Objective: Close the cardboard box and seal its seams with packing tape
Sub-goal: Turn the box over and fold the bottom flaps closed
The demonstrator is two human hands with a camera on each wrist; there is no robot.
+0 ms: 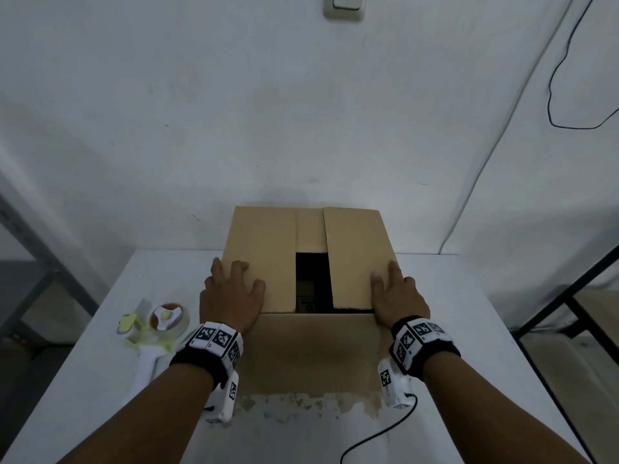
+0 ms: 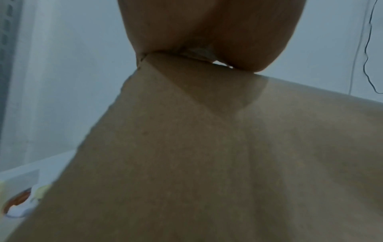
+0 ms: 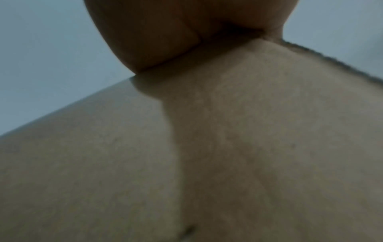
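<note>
A brown cardboard box stands on the white table, its two long top flaps folded nearly flat with a dark gap between them. My left hand lies flat on the left flap at the near left corner. My right hand lies flat on the right flap at the near right corner. In the left wrist view the heel of my palm presses on the box corner. The right wrist view shows my palm on the cardboard. A tape dispenser with a white handle lies left of the box.
The white table has bare surface right of the box. A black cable trails over its near edge. A white wall stands close behind, with a switch plate and a hanging black wire. Dark metal frames stand on both sides.
</note>
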